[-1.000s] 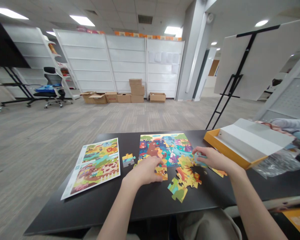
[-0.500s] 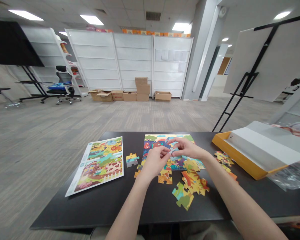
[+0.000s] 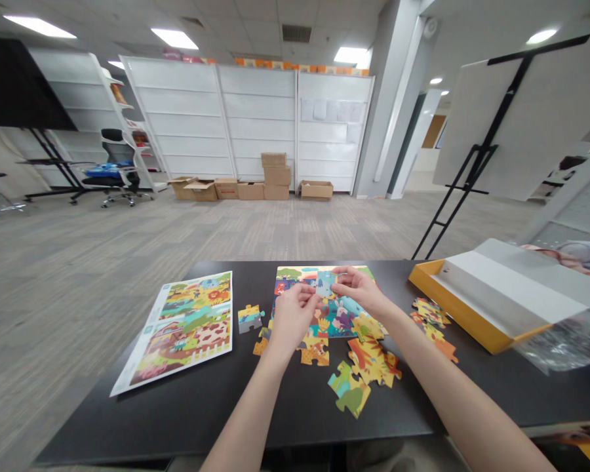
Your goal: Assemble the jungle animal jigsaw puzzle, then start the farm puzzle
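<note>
A light-blue puzzle piece is held up between both hands, over a colourful puzzle picture. My left hand pinches its left edge, and my right hand grips its right edge. Just below the hands lie several loose yellow and orange puzzle pieces. A joined cluster of orange pieces rests nearer to me, with green-and-yellow pieces at its lower left. Off to the left is a lone puzzle piece in yellow and grey. The hands cover part of the picture.
A printed picture sheet lies on the black table at left. On the right stand a yellow-edged box, more puzzle pieces and clear plastic wrapping. Beyond the table are cardboard boxes and an easel.
The blue piece has been tipped up so that its printed face shows between my hands. The whole view has shifted slightly, with the table things appearing a little further left.
</note>
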A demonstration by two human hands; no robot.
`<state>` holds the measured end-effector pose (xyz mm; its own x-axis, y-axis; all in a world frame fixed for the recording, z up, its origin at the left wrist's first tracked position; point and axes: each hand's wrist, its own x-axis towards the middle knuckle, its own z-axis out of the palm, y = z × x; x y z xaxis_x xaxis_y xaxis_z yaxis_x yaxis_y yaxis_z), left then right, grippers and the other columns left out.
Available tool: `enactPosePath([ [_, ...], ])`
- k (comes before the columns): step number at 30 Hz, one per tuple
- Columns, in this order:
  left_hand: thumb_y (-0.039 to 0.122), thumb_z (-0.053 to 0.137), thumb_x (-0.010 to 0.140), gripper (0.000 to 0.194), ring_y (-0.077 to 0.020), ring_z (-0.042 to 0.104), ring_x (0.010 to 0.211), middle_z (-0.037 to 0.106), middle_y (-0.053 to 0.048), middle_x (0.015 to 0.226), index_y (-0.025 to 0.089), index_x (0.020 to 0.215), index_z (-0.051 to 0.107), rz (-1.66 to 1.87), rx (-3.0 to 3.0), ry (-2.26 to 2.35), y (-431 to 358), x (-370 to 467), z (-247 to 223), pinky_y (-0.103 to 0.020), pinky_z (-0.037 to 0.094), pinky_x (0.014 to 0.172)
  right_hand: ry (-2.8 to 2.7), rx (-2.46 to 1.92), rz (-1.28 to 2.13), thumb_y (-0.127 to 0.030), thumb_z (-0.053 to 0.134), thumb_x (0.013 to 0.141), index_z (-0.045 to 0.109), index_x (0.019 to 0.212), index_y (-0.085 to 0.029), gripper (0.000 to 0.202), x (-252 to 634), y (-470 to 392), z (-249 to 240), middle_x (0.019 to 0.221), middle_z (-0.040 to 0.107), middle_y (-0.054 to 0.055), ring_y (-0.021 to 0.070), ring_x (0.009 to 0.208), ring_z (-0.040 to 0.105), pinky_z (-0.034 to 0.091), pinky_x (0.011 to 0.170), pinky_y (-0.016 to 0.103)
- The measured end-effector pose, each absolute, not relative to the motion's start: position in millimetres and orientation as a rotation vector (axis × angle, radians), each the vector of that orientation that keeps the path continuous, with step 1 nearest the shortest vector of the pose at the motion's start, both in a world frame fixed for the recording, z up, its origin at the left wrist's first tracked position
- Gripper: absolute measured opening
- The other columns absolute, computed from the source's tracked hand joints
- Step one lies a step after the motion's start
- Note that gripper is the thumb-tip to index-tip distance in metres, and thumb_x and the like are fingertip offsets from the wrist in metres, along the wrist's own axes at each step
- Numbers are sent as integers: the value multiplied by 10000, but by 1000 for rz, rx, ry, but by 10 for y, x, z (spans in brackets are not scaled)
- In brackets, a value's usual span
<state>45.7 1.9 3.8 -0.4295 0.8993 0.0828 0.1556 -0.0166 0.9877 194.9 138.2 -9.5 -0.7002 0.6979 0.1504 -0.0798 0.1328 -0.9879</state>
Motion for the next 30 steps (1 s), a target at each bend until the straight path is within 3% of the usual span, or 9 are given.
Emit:
enactPosePath([
  [9,192,596,899,105,-214,773,845,793,-72,923,190,974,670,1371,1308,1853,-4,385,18,-314,607,783,-1761,-634,1424,-468,817,725,605,1060,-213,471,2093,1534,7,740,654,-37,124,645,622,515,637,272],
  [15,305,538,958,208,-253,734,995,786,-66,1031,257,1108,675,819,1625,2330,-95,365,92,-348,538,857,-1724,-1031,1106,-517,810,664,608,1062,-184,558,2559,1964,-45,743,706,13,160,638,644,509,590,275],
  [18,328,494,976,229,-268,731,996,782,-76,1001,258,1101,672,664,1702,2374,-102,376,83,-350,522,833,-1877,-1150,1112,-466,814,678,650,1044,-169,499,2619,2045,-163,761,741,49,181,638,666,524,568,281],
  [23,318,466,982,245,-284,730,993,777,-74,1025,252,1114,661,603,1788,2356,-110,390,68,-352,513,797,-2021,-1185,1047,-314,801,721,705,1032,-156,362,2546,2098,-325,782,770,71,217,725,728,581,660,309],
  [30,318,470,982,236,-261,723,987,771,-68,1071,246,1122,645,502,1812,2352,-150,416,117,-330,506,802,-2084,-1164,853,-254,775,751,757,1023,-152,291,2520,2175,-429,899,792,103,230,811,755,607,791,350],
])
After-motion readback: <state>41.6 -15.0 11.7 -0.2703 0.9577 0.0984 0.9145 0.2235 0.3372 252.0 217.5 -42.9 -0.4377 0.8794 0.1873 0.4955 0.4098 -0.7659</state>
